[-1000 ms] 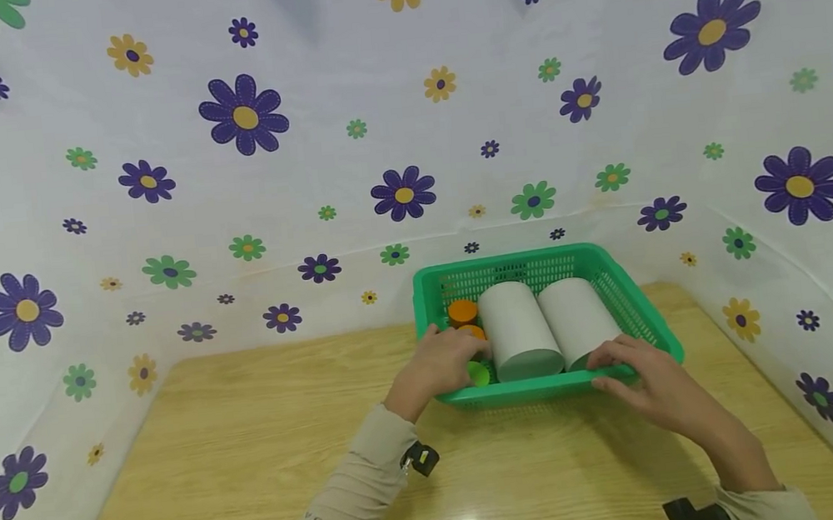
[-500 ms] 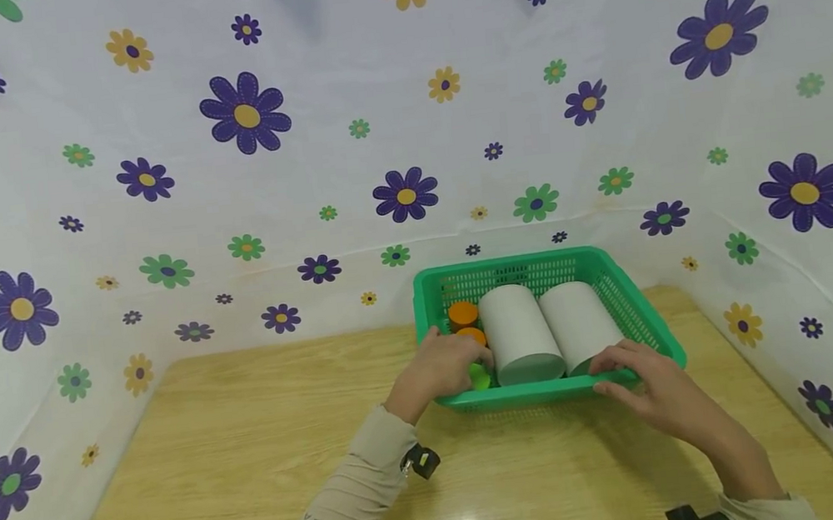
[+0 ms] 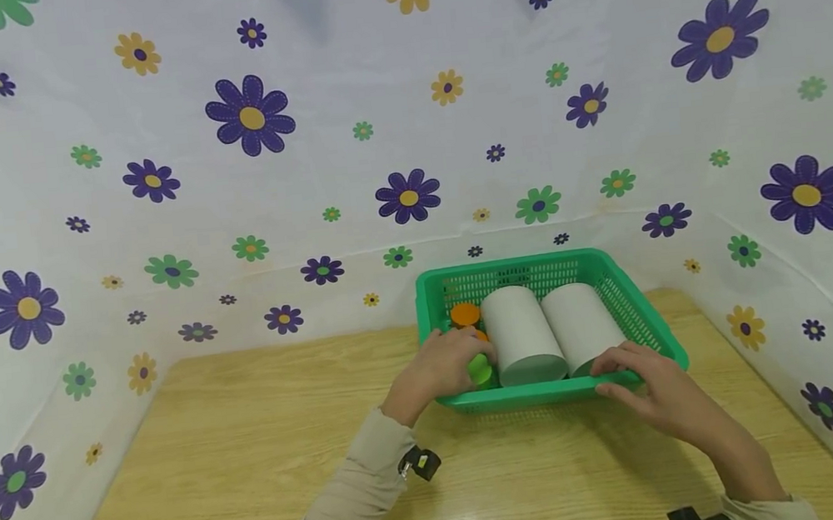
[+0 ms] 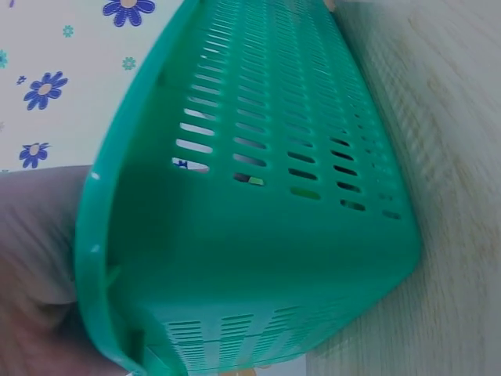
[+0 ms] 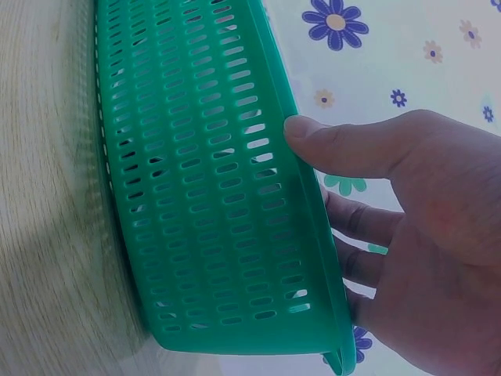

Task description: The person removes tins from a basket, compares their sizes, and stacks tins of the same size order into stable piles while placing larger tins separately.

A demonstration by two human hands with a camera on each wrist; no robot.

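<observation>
A green plastic basket stands on the wooden table, holding two white cylinders laid side by side. Along its left end sit round orange-topped things and a lime-green round thing. My left hand reaches over the front left rim, fingers bent down around the lime-green thing; the fingertips are hidden, and in the left wrist view the basket wall covers them. With the thumb outside and the fingers inside, my right hand grips the front rim near the right corner.
A white sheet with printed flowers hangs behind the table and at both sides. The basket's far end stands close to it. Wooden tabletop extends left of the basket and in front of it.
My left fingers have moved from the orange top down to the lime-green thing, which now shows slightly higher beside them. The right hand keeps its place on the rim.
</observation>
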